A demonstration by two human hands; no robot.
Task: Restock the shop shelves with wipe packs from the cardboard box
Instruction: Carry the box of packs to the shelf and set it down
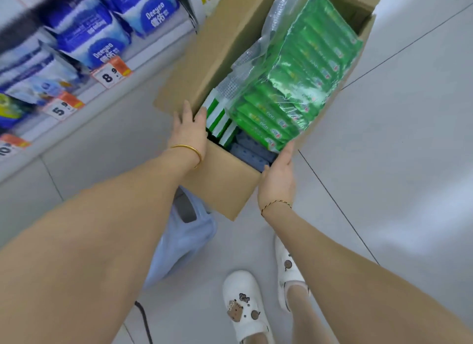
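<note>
Wipe packs (307, 62) fill the cardboard box (222, 182); left hand (188, 131) and right hand (279, 179), fingers straight, press its opposite sides, likely steadying it.

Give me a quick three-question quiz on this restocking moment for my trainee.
1. True or false: the left hand and the right hand both touch the open brown cardboard box.
2. Where is the clear-wrapped bundle of green wipe packs? A: on the shelf. B: in the box. C: flat on the floor.
3. Fill the blank: the white shop shelf holding blue-and-white packs is on the person's ____ side.

Key: 1 true; 2 B; 3 left.
</note>
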